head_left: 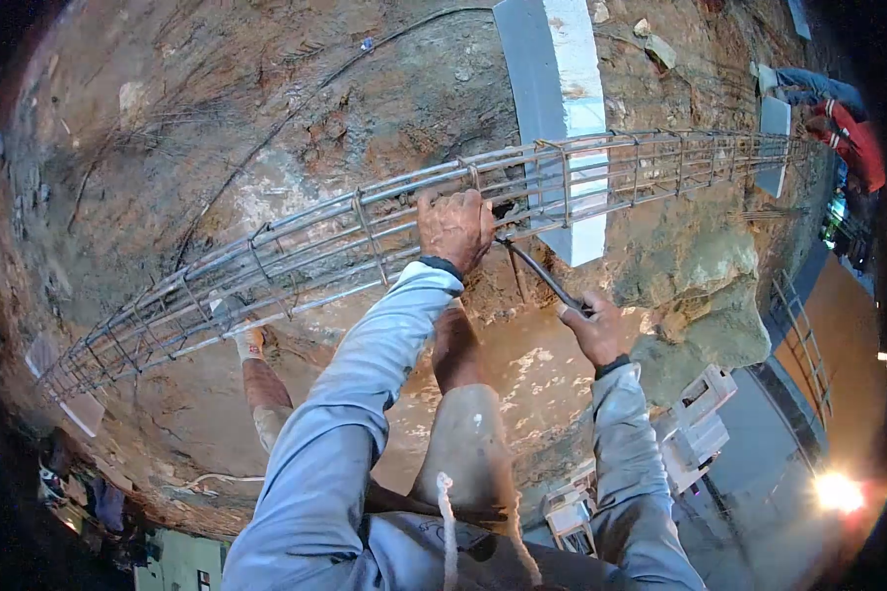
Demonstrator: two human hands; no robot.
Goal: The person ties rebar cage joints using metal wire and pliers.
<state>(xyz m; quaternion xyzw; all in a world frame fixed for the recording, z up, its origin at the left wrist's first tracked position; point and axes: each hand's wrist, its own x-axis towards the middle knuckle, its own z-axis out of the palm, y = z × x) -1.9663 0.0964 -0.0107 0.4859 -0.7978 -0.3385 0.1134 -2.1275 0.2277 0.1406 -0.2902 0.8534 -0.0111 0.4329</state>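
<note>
A long rebar cage (365, 236) of parallel bars and square stirrups crosses the view from lower left to upper right. My left hand (453, 229) is closed around its bars near the middle. In my right hand (596, 330), to the right and lower, is the end of a dark metal rod tool (544, 273). The tool slants up and left, and its far end meets the cage's lower edge beside my left hand. What that end grips, if anything, is too small to tell.
Under the cage stands a white and grey block (586, 222), with a smaller panel (774, 148) farther right. A co-worker in a red top (857, 148) bends at the cage's far right end. A bright lamp (838, 492) shines at lower right. Muddy, uneven ground surrounds my legs.
</note>
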